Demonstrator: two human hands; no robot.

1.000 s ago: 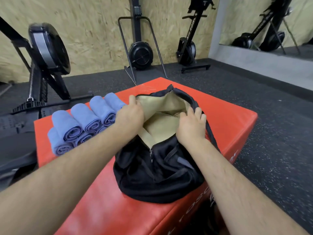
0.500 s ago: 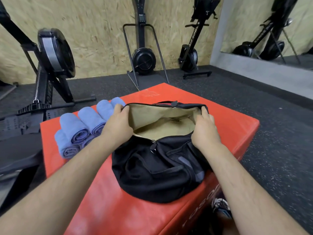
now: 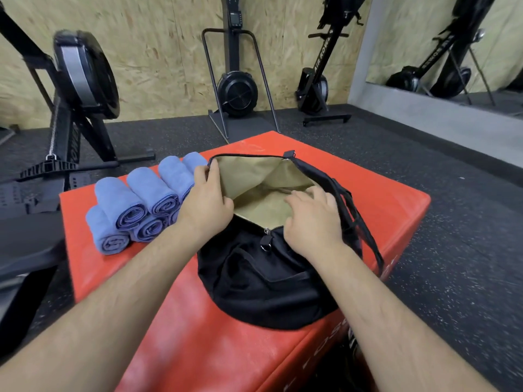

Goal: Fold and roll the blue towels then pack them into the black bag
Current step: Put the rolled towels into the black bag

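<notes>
The rolled soft blue towels [image 3: 133, 202] are lying beside the black cloth bag [image 3: 254, 275], none packed yet. The left hand [image 3: 208, 203] is pinching its rim; the right hand [image 3: 312, 222] is reaching inside, fingers loose.

The rim of the black bag [image 3: 254, 281] is released by the right hand [image 3: 312, 222], now spread over its mouth.
</notes>
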